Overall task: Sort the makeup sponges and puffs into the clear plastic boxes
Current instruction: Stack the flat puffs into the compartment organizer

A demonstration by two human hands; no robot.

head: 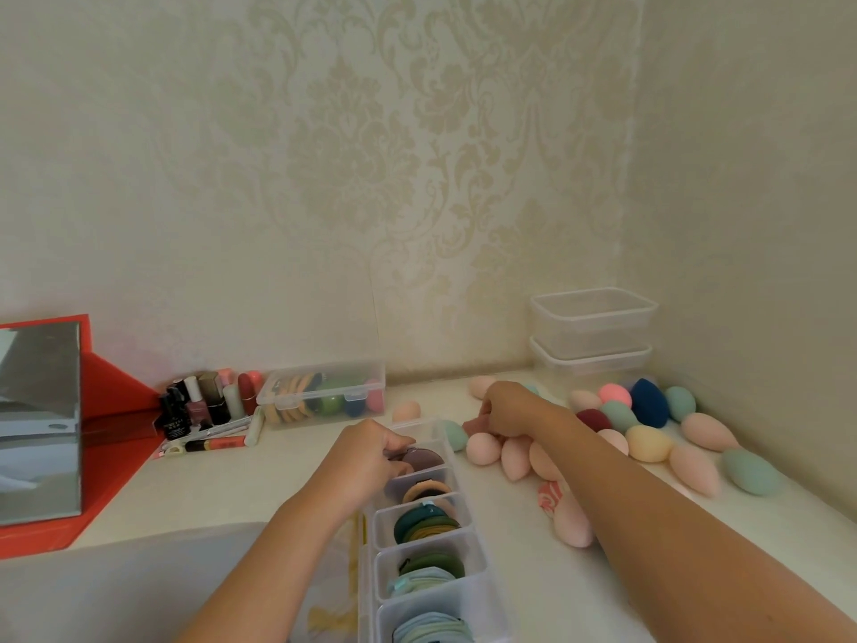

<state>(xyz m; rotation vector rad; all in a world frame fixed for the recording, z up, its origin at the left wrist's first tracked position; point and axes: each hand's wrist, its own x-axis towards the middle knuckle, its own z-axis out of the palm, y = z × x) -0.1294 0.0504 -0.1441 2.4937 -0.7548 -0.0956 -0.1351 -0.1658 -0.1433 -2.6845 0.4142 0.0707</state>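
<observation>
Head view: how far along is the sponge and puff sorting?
Done: round flat puffs fill compartments of the long clear divided box; the rear lidded clear box holds more. In hand: the left hand holds a mauve round puff; the right hand pinches a dusty-pink piece. Left: many loose egg-shaped sponges; two stacked clear boxes look empty.

Wallpaper (371,155): cream, tone-on-tone damask ptn. Bench (232,494): off-white. Divided box (465,503): clear. Contents, far to near: mauve-brown puff (419,458), tan puffs (424,490), dk teal puffs (419,522), olive puffs (438,562), pale blue puffs (431,631). Loose: pink sponge (483,448), navy sponge (649,401), maroon sponge (593,419), yellow sponge (648,444), mint sponge (749,471), dusty-rose piece (472,425). Swirl sponge (549,496): pink/white swirl ptn. Tray (111,401) at left: red.
</observation>
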